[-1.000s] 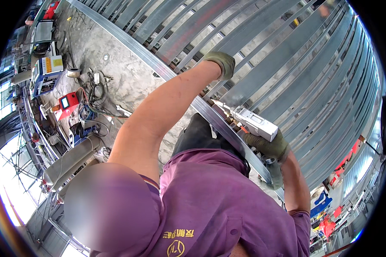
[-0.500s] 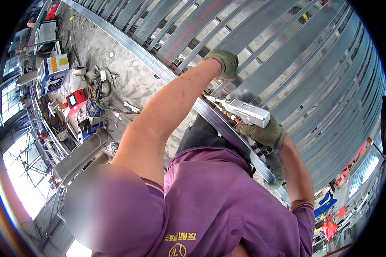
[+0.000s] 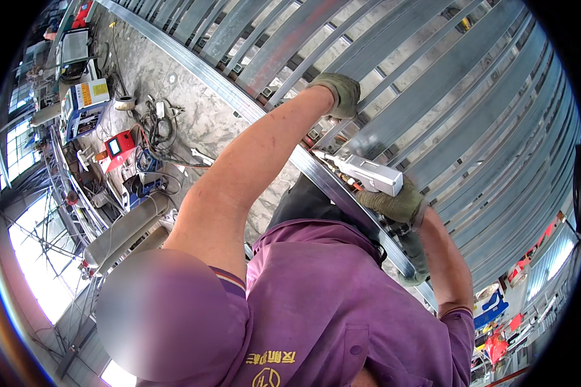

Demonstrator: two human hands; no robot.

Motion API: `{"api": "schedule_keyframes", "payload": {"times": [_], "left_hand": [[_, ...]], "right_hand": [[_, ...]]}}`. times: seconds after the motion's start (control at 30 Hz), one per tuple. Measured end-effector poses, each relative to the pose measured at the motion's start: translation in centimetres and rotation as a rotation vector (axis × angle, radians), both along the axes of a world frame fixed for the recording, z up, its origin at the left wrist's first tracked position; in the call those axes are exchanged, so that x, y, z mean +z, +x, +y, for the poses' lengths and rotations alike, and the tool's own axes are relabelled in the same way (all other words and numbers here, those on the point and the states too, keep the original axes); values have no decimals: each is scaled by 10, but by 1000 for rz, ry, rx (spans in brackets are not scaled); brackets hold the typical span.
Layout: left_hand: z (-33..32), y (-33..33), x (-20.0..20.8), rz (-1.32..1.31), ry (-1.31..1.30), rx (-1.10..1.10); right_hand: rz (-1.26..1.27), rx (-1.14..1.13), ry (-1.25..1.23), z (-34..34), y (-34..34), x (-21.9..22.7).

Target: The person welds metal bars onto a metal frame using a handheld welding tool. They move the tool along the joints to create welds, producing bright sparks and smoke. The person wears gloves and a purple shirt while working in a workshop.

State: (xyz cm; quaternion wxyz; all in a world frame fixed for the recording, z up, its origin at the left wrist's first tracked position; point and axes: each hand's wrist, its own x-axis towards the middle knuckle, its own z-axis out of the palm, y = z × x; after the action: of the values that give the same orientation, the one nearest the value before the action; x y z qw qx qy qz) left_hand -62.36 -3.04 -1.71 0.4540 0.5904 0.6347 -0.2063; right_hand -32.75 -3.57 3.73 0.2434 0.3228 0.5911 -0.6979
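Evidently, the gloved right hand (image 3: 397,202) was wrapped round the rear of a pale, boxy gun (image 3: 373,175) just right of centre, toward three o'clock — its narrow tip pointing to ten, near the metal rail (image 3: 193,69). At one o'clock the gloved left hand (image 3: 339,93) lay over the grey slats (image 3: 426,119); whether its fingers gripped one, I couldn't tell. A red box (image 3: 121,152) with a screen sat between nine and ten — well apart.

Tangled dark cables (image 3: 165,133) and a pale round roll (image 3: 125,105) lie on the grey floor (image 3: 197,124).
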Motion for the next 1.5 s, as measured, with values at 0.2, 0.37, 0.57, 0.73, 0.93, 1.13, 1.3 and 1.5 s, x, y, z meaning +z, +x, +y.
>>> {"api": "schedule_keyframes", "payload": {"times": [0.2,0.37,0.57,0.73,0.93,1.13,1.3,1.5], "left_hand": [[2,0,3,-29,-46,31],[2,0,-1,-40,-65,31],[3,2,9,-27,-85,69],[0,1,-4,19,12,-46],[1,0,4,-97,-124,190],[2,0,15,-94,-117,175],[1,0,13,-78,-115,183],[4,0,11,-41,-126,56]], "right_hand": [[-8,-18,-23,-1,3,-4],[28,-20,4,0,3,-1],[-15,-29,-26,-2,2,0],[24,-47,-31,-4,6,-7],[33,-55,-33,-3,7,-4],[5,-24,-3,-4,8,-6],[16,-59,-57,-5,12,-8],[114,-120,-59,-8,17,-15]]}}
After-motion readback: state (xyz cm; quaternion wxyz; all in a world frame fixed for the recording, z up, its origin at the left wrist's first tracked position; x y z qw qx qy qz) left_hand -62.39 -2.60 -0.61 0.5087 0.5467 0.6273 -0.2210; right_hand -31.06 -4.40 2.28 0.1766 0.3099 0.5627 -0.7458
